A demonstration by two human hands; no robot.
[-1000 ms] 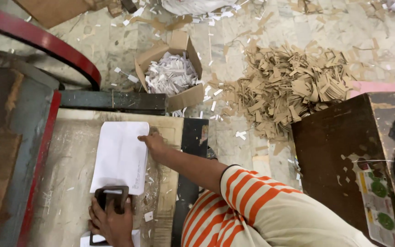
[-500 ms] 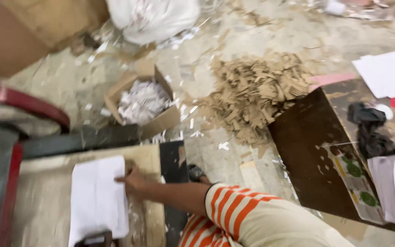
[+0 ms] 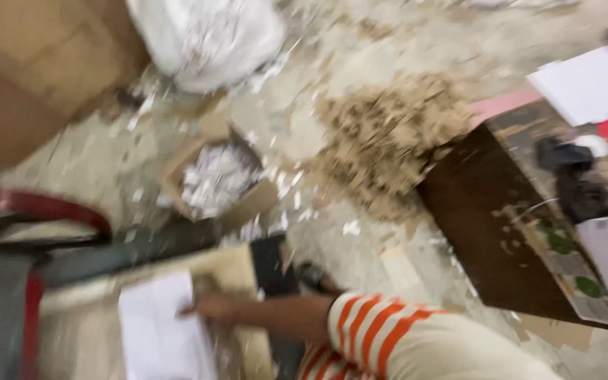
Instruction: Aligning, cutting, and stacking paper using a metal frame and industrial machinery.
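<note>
The view is motion-blurred. My right hand (image 3: pixel 212 307) reaches left from an orange-and-white striped sleeve (image 3: pixel 381 331) and rests on the right edge of a white paper stack (image 3: pixel 156 338). The stack lies on a pale wooden work board (image 3: pixel 232 271). The fingers seem to lie flat on the paper, not wrapped around anything. My left hand is out of the picture.
A red curved machine part (image 3: pixel 36 204) sits at the left. On the littered floor are an open cardboard box of white scraps (image 3: pixel 216 183), a pile of brown cardboard offcuts (image 3: pixel 388 134), a white bag (image 3: pixel 205 39) and a large carton (image 3: pixel 15 70). A dark table (image 3: pixel 487 225) at right bears white sheets (image 3: pixel 592 84) and black cloth (image 3: pixel 571 176).
The camera has swung up and to the right. My left hand and the black tool it held have dropped out of view. My right hand stays on the paper's edge.
</note>
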